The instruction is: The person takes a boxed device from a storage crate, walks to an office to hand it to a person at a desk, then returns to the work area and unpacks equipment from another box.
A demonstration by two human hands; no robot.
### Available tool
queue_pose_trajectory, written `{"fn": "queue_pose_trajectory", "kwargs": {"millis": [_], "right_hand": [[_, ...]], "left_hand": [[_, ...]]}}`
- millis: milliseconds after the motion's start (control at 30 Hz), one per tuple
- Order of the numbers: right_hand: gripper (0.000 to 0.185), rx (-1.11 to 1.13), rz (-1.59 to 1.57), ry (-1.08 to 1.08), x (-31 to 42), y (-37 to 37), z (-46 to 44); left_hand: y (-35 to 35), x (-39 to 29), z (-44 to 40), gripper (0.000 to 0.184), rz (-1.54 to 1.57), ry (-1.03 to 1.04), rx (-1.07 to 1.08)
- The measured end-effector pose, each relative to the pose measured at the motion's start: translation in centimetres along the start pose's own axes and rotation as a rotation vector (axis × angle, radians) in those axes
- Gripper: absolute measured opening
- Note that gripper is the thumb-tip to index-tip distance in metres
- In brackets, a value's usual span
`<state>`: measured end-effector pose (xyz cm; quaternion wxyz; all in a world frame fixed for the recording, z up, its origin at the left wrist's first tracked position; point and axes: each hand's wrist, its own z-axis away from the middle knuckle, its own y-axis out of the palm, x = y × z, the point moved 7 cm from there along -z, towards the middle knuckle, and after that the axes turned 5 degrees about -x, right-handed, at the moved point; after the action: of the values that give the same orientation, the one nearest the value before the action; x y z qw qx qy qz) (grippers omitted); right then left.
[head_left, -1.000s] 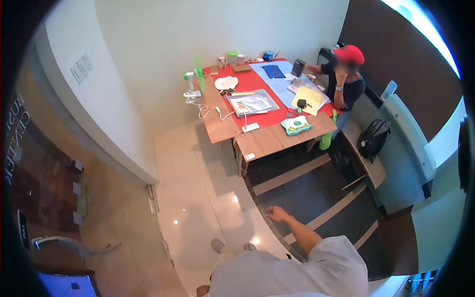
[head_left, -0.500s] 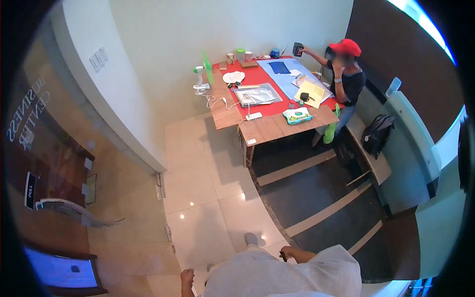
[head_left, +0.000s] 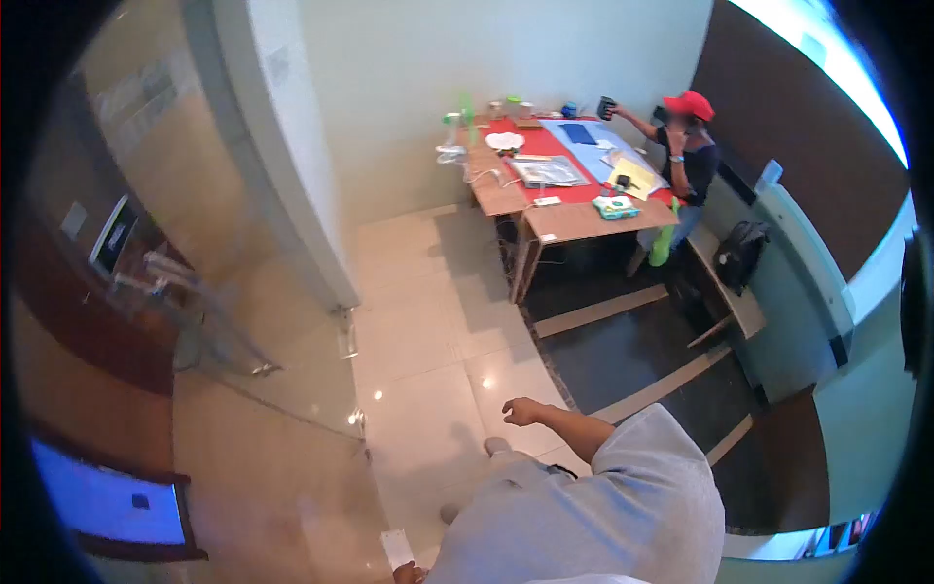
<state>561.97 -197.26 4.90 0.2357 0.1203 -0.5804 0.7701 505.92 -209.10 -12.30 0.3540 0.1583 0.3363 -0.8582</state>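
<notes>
My right hand [head_left: 525,411] is stretched forward above the tiled floor, its fingers loosely bent and apart with nothing in them. A small dark thing [head_left: 562,471] shows at my waist, below that forearm; its kind is unclear. At the bottom edge my left hand [head_left: 409,574] is partly cut off, fingers closed. A flat white rectangular thing [head_left: 397,548] sticks out beyond those fingers and appears held; I cannot make out its kind.
A glass door with a metal handle [head_left: 209,307] stands at left. Ahead is a table [head_left: 584,219] with papers, a wipes pack [head_left: 616,206] and a fan [head_left: 453,131]. A person in a red cap [head_left: 689,105] sits there holding a dark object. A backpack [head_left: 744,255] rests on the bench.
My right hand has swung up and forward, away from the dark thing near my waist. My left hand is lower, and the white thing shows more. The view has shifted; the door appears nearer.
</notes>
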Motion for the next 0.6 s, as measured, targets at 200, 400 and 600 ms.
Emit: {"fn": "queue_pose_trajectory", "kwargs": {"millis": [200,400,600], "right_hand": [[0.046,0.458,0.091,-0.112,9.2,9.2,-3.3],[0.036,0.612,0.325,-0.247,9.2,16.2,-12.4],[0.037,0.443,0.294,-0.495,15.5,17.5,-16.7]], "left_hand": [[-2.1,6.2,-0.7,0.026,-0.14,0.131,-0.08],[-4.5,7.2,-0.8,0.024,-0.032,0.094,-0.232],[-3.8,10.3,6.2,0.017,0.174,-0.08,-0.34]]}}
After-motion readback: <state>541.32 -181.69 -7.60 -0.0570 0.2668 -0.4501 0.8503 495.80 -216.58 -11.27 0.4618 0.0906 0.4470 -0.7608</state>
